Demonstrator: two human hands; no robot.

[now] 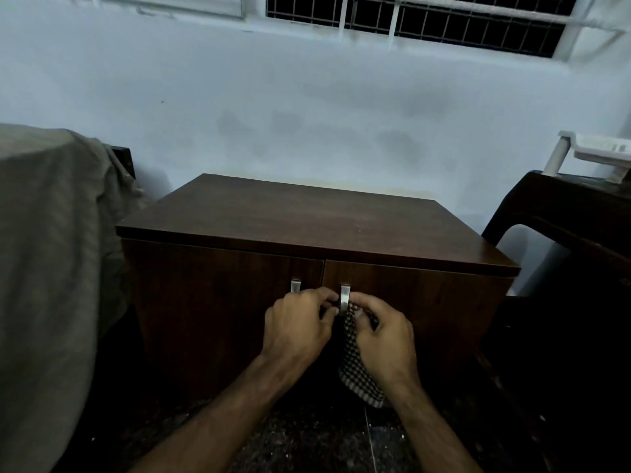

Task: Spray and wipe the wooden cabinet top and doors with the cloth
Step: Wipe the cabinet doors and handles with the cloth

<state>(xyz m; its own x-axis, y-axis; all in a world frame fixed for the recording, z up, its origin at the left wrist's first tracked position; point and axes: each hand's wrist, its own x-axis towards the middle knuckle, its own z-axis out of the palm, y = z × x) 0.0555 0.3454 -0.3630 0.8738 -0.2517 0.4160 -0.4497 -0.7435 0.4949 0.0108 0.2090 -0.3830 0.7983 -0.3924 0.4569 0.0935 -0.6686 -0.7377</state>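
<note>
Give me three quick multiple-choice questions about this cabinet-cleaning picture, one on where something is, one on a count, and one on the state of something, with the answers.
1. Where is the checked cloth?
A. Spread on the cabinet top
B. Hanging in front of the doors, at the right-hand handle
C. Lying on the floor to the left

2. How many metal handles show on the cabinet front?
A. One
B. Two
C. Four

3. What state are the cabinet doors in?
A. Both closed
B. Left one wide open
C. Both removed

Answers:
1. B, the cloth hangs down by the right-hand handle, gripped by the right hand, with the left hand pinching at it beside the handle.
2. B, that handle and the left-hand handle sit either side of the central seam.
3. A, both door fronts lie flush with only a thin gap between them.
</note>
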